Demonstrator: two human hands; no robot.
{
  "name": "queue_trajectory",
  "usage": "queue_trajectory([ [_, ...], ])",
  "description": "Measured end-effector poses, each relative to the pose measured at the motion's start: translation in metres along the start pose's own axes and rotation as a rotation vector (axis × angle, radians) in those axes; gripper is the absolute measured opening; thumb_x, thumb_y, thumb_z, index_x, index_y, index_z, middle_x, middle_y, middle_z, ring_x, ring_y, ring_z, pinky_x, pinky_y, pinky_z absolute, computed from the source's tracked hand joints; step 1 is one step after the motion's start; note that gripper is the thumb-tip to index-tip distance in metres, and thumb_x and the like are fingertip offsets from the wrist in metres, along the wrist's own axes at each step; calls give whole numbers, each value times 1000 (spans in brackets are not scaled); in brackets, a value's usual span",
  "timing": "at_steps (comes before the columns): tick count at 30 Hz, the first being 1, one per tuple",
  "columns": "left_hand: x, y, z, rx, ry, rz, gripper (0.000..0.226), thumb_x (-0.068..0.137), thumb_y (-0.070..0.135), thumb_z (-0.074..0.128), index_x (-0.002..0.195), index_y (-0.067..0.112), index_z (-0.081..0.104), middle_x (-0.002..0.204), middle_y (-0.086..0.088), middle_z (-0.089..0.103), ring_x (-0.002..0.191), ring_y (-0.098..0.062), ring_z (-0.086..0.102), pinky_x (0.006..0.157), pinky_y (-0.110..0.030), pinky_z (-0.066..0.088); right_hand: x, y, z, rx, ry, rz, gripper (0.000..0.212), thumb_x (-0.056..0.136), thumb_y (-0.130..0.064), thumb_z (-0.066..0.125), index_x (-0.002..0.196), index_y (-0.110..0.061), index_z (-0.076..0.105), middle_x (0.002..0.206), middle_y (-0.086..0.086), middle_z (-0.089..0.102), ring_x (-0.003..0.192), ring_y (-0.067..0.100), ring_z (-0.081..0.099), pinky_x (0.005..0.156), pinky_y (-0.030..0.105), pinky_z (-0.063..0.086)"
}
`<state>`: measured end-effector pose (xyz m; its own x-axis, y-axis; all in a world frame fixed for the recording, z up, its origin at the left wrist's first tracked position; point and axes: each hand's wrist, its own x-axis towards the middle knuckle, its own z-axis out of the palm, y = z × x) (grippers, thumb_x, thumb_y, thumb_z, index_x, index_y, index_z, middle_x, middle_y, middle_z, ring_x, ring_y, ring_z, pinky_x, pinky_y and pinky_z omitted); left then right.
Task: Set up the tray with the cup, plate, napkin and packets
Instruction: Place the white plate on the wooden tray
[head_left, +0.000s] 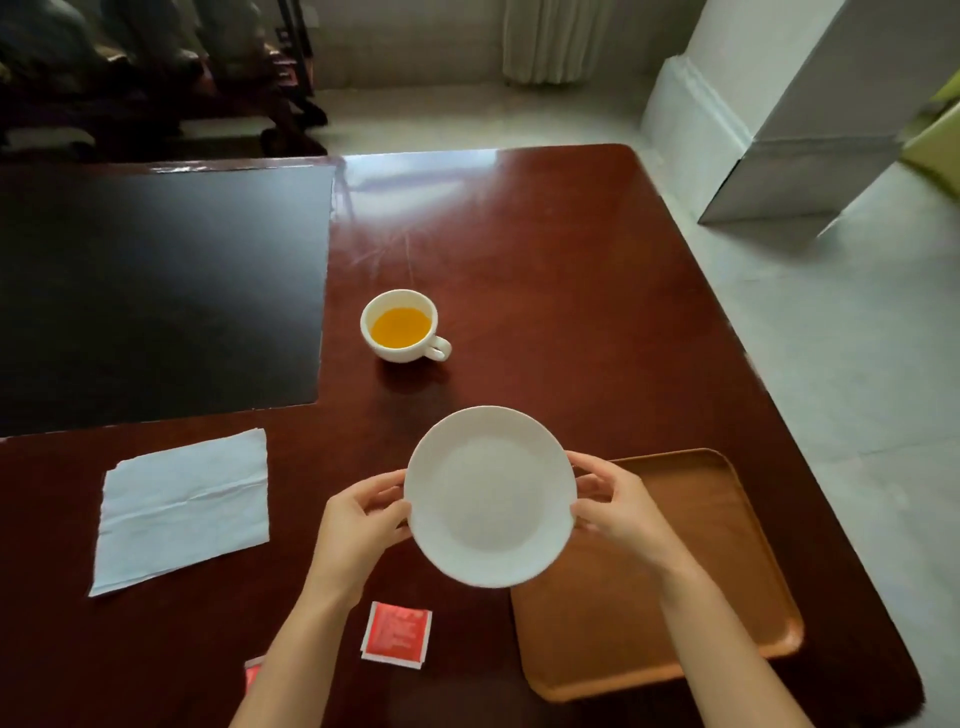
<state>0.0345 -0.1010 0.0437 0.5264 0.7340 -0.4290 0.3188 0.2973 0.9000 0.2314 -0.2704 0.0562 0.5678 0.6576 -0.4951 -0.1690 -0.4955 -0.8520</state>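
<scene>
Both hands hold a white plate (491, 496) by its rim: the left hand (363, 525) grips the left edge with thumb on top and fingers curled under, and the right hand (618, 506) is clamped the same way on the right edge. The plate is tilted slightly toward the camera and appears lifted off the dark red wooden table (545, 249), its right part overlapping the near-left corner of the wooden tray (727, 597).

The tray lies right of the plate, bare where visible, with its raised rim close to the table's right edge; its near rim sits a little in from the table's front edge. Beyond the plate, well apart, a white teacup (402, 326) of orange liquid stands upright, handle turned toward the right and near side; the wood around it is open on all sides. A black mat (156, 291) covers the far-left part of the table, its right edge just left of the cup.

Left of the plate, a white paper napkin (184, 506) lies flat, creased across the middle, apart from the left hand. Near side of the plate, under the left forearm, a red packet (396, 634) lies flat; a second red packet (252, 673) peeks out left of that forearm, mostly hidden.
</scene>
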Motion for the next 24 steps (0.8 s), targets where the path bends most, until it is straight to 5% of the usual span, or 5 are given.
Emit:
queue_trajectory([
  [7, -24, -22, 79, 26, 90, 6, 37, 79, -11, 59, 91, 21, 73, 84, -4, 76, 79, -16, 72, 61, -25, 59, -16, 34, -71, 31, -12, -20, 55, 75, 6, 63, 105, -40, 61, 95, 8, 66, 89, 17, 64, 54, 20, 55],
  [24, -38, -62, 140, 379, 230, 11, 26, 78, 17, 75, 104, 18, 71, 82, 16, 69, 77, -4, 67, 63, -16, 54, 7, 94, -104, -24, -70, 66, 52, 78, -1, 68, 111, -40, 58, 99, -2, 65, 86, 17, 66, 60, 27, 59],
])
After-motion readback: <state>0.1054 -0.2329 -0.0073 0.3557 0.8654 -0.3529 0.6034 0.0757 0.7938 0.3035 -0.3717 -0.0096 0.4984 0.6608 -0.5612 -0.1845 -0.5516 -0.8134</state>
